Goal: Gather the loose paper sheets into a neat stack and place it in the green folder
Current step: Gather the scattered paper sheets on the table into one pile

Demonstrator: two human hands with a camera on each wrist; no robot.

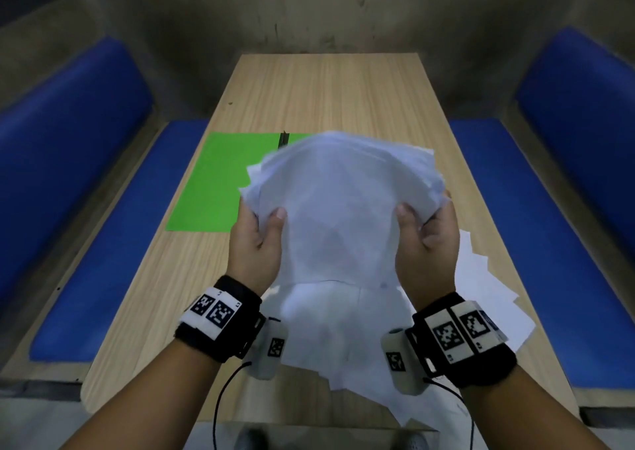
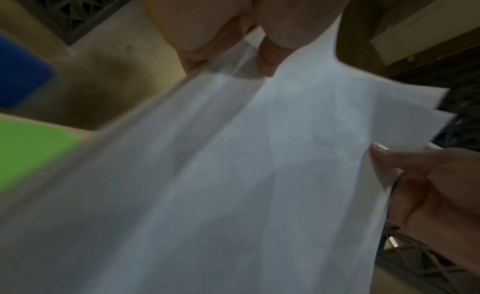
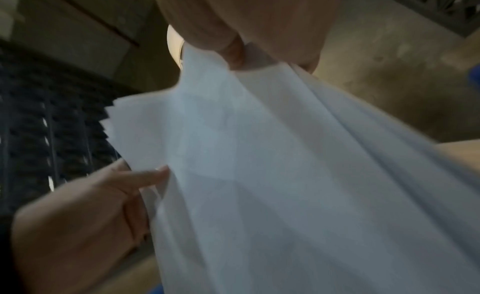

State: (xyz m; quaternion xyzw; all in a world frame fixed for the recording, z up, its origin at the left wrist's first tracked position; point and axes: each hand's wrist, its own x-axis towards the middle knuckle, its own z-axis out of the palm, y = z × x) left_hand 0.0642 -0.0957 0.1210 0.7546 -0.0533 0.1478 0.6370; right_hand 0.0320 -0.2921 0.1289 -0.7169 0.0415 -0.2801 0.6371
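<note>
Both hands, the left hand [image 1: 256, 240] and right hand [image 1: 426, 240], are gripping the uneven paper stack [image 1: 340, 209] above the counter [image 1: 309, 88], beside the green folder [image 1: 220, 181]. Misaligned sheets are possibly slipping out, because the edges are fanning.

Both forearms reach forward, each wrist in a black band. The left hand [image 1: 259, 240] and right hand [image 1: 427, 243] face each other palms inward, thumbs on top, fingers curled behind, each gripping one side of the paper sheets [image 1: 340, 205] between them
</note>
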